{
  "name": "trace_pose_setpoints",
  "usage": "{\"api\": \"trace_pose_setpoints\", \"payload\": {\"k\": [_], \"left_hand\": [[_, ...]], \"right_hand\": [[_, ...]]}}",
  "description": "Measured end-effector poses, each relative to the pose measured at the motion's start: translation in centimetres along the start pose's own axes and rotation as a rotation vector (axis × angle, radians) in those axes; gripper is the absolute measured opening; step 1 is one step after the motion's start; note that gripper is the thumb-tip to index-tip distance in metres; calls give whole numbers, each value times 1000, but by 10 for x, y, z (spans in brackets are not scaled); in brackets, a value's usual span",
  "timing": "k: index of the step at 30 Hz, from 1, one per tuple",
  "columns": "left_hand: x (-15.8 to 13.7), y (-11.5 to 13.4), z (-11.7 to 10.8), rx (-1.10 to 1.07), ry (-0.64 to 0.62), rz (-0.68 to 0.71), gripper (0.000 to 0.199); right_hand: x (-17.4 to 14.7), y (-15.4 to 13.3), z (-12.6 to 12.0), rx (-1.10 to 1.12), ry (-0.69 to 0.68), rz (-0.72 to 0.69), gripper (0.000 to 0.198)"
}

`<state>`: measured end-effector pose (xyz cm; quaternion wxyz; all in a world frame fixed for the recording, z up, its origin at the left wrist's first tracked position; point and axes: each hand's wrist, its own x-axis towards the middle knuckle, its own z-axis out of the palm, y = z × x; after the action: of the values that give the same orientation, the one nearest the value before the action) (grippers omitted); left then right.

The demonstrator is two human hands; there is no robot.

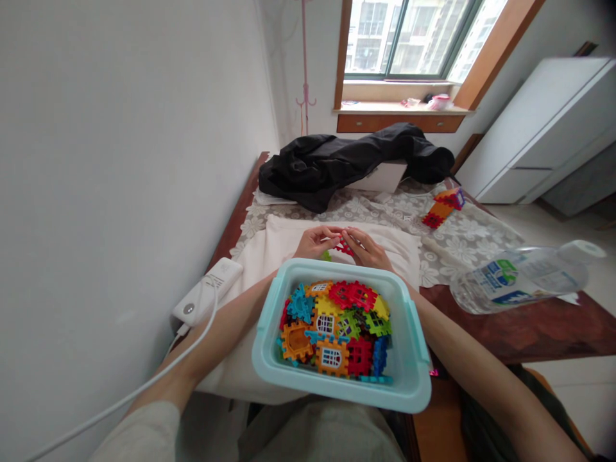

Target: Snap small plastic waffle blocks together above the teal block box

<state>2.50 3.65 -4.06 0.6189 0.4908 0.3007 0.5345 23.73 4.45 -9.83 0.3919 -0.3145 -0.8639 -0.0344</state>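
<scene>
I'm pinching a small red plastic interlocking tile (343, 246) between both hands, left hand (316, 242) and right hand (366, 249) curled closed on it, fingertips meeting just beyond the far rim of the pale blue plastic tub (409, 359) of mixed coloured tiles. The tile is lying sideways between my hands, each equally close. White cloth (283, 234) under them, on a lace-covered wooden table (529, 327); black jacket (346, 160) and window (409, 38) beyond.

White walls (120, 128), bright window (409, 38), white cabinet (539, 122), brown table (529, 327).
</scene>
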Motion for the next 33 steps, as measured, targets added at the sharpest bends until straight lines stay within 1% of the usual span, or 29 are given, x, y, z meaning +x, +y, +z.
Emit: {"api": "trace_pose_setpoints", "payload": {"k": [6, 10, 14, 18, 23, 30, 33], "left_hand": [[2, -5, -6, 17, -29, 18, 39], [11, -12, -15, 20, -49, 30, 30], [24, -17, -24, 28, -83, 48, 43], [29, -20, -28, 26, -105, 65, 42], [31, -23, -30, 10, -111, 52, 41], [30, -22, -31, 19, -131, 45, 40], [30, -19, -30, 11, -135, 46, 41]], "right_hand": [[-1, 2, 2, -17, -37, -15, 88], [-2, 3, 4, 6, -31, 48, 83], [-1, 3, 4, 18, -45, 42, 80], [1, 1, 2, 9, -44, 24, 79], [3, -1, -3, 5, -66, 33, 75], [1, -1, -2, 7, 1, 29, 74], [1, -1, -2, 11, 24, 29, 70]]}}
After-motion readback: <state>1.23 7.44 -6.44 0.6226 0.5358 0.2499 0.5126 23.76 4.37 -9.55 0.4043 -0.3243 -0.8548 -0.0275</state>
